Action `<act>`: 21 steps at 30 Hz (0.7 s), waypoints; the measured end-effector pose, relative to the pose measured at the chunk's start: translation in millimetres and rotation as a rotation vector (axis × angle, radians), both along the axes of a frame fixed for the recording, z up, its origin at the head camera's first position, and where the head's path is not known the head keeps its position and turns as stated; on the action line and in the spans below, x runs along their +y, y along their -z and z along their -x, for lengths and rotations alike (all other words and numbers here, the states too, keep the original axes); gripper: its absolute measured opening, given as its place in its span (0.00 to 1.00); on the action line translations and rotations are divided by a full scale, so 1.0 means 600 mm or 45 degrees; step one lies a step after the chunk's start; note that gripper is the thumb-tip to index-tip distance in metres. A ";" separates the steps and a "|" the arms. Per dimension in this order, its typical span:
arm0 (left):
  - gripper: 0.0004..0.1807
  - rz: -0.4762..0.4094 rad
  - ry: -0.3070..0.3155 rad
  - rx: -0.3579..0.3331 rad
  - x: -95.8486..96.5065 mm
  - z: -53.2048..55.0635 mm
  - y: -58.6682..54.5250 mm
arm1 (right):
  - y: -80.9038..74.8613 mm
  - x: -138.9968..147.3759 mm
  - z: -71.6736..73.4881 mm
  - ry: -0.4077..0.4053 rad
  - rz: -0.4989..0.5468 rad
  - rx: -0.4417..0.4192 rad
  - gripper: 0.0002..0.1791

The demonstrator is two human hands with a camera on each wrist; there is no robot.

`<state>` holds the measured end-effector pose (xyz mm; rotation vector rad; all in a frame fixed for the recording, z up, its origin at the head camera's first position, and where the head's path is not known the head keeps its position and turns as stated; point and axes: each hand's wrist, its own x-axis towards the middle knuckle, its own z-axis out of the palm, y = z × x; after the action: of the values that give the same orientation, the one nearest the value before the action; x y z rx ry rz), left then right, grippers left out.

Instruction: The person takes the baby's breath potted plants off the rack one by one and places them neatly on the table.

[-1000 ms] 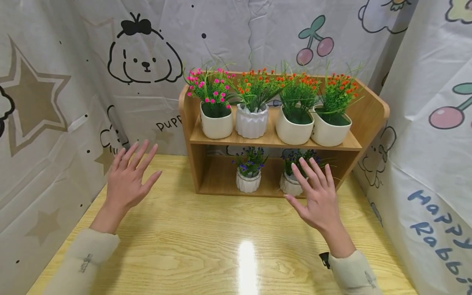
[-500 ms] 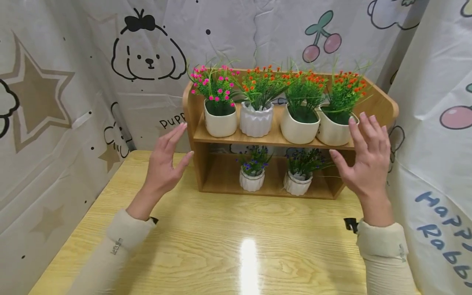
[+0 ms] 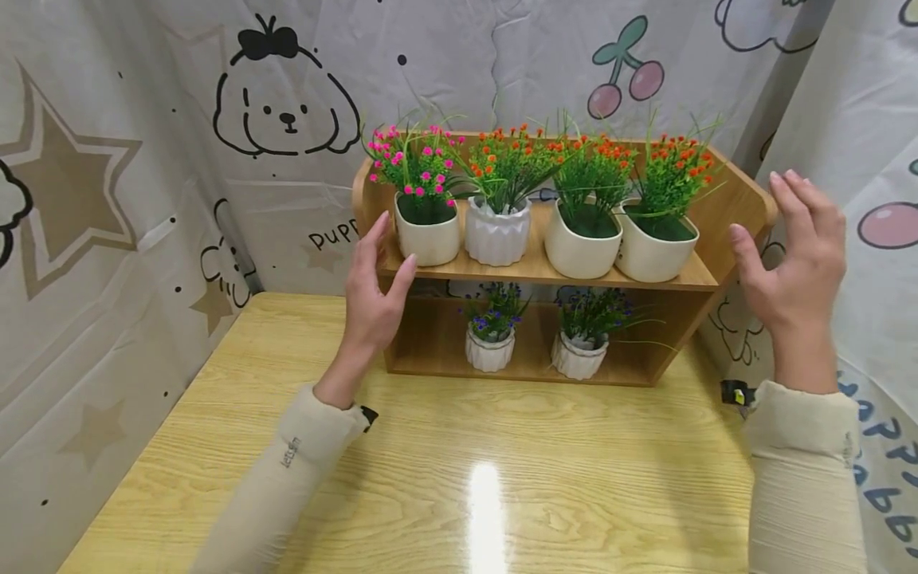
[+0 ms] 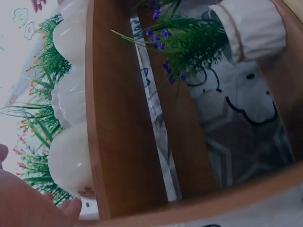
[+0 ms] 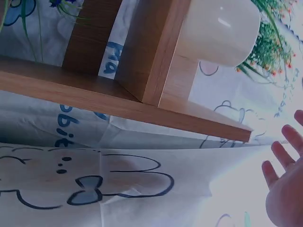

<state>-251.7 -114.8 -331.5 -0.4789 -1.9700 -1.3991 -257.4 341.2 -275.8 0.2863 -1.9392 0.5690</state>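
A two-tier wooden shelf stands on the table, seen nearly whole in the head view. My left hand is at its left end, thumb and fingers spread around the side panel's front edge, close to the pot of pink flowers. Off the right end is my right hand, its fingers loosely extended and holding nothing. A ribbed white pot and two smooth cream pots, the left one and the right one, hold orange flowers on the upper tier.
Two small white pots with purple flowers, one left and one right, sit on the lower tier. Printed cloth hangs behind and at both sides. The wood-grain table extends in front.
Both hands have moved rightward and farther in. The left has come to the shelf's left end; the right has passed from before the lower tier to beyond the right end. The pots stay put.
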 end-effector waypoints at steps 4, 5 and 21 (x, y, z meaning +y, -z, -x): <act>0.32 -0.125 0.013 -0.050 0.021 -0.015 -0.025 | -0.008 -0.001 0.000 -0.054 0.100 -0.057 0.28; 0.32 -0.149 0.018 -0.061 0.026 -0.018 -0.030 | -0.008 0.001 0.003 -0.069 0.140 -0.065 0.27; 0.35 -0.299 -0.041 -0.078 0.051 0.032 -0.009 | 0.003 -0.001 0.014 -0.176 0.580 -0.189 0.19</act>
<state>-270.8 -84.1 -326.3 -0.2988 -1.8219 -1.6163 -265.7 340.8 -277.6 0.0882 -1.8756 1.1266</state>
